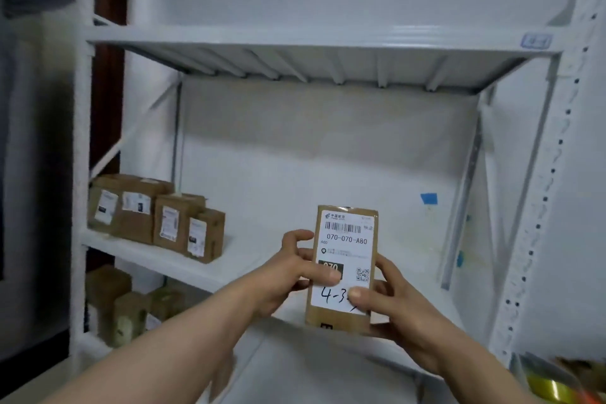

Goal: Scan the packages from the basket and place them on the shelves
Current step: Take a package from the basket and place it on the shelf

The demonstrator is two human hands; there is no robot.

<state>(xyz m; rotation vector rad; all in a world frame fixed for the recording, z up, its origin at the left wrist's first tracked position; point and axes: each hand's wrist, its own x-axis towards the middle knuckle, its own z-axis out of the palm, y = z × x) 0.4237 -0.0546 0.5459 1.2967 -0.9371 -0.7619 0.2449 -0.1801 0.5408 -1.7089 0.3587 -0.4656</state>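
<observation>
Partly under right hand (404, 311), handwriting on package (347, 240)

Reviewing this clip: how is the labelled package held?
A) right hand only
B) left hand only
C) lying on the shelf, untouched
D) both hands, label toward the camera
D: the left hand and the right hand both grip the package, thumbs on its label, which faces the camera.

Head camera faces the shelving (295, 38) from nearby
</observation>
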